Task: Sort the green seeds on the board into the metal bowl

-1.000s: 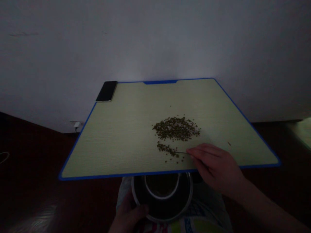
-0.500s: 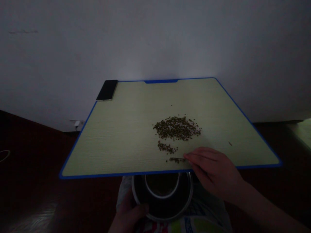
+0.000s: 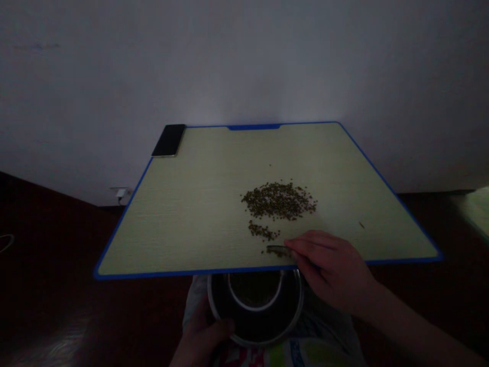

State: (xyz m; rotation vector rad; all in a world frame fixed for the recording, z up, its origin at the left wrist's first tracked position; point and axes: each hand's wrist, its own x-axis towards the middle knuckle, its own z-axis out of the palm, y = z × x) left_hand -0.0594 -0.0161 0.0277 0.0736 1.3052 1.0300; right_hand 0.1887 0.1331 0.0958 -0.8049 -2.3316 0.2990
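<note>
The head camera looks forward and steeply down (from close above) onto the table [image 3: 191, 214] against a wall.

My right hand [image 3: 336, 272] and forearm are bare, no sleeve, ring or watch showing. My left hand [image 3: 200, 341] is bare too, only partly in view. Over my lap I wear pale cloth with colourful printed patches.

No text, label, brand, number or sign can be read anywhere in the dim frame. The screen of the dark phone [image 3: 168, 140] at the upper left corner of the blue-edged board [image 3: 198, 214] is seen to be blank, and no marking can be made out on the bowl [image 3: 255, 306] at the lower centre.
</note>
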